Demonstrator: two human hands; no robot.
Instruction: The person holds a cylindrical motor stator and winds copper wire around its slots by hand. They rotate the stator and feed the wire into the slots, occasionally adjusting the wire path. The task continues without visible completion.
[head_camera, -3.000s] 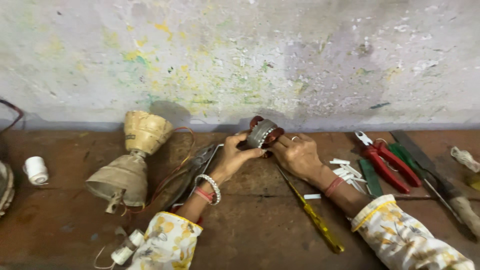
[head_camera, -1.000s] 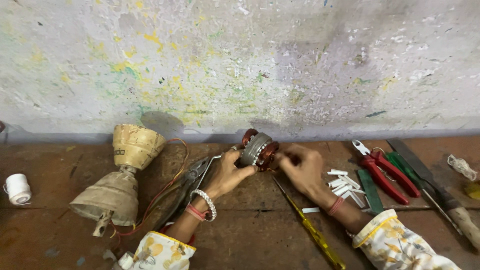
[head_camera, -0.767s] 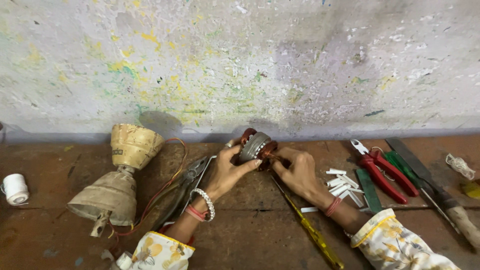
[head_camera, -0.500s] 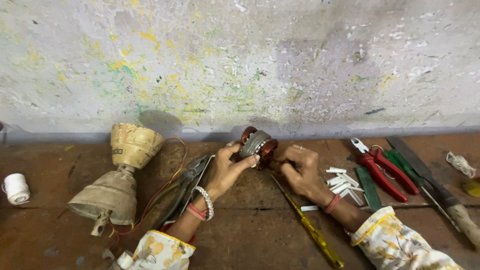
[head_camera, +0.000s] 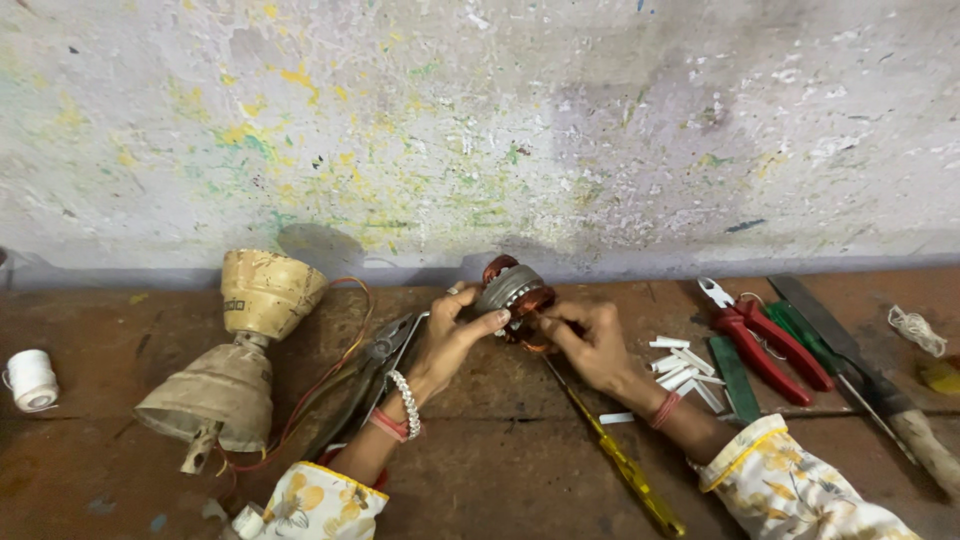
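Winding work on stator (head_camera: 512, 292) held off counter (head_camera: 500, 470) by far wall, left hand (head_camera: 452, 335) gripping its rim, right hand (head_camera: 590, 340) pinching at copper coils; next, careful fingertip tucking, screwdriver (head_camera: 610, 450) near.

A small motor stator (head_camera: 512, 292), a grey metal ring wound with reddish copper coils, is held tilted just above the brown workbench, close to the paint-flecked wall. It is gripped from the left side by the left hand (head_camera: 448, 335) and touched at its lower right edge by the right hand (head_camera: 590, 340).
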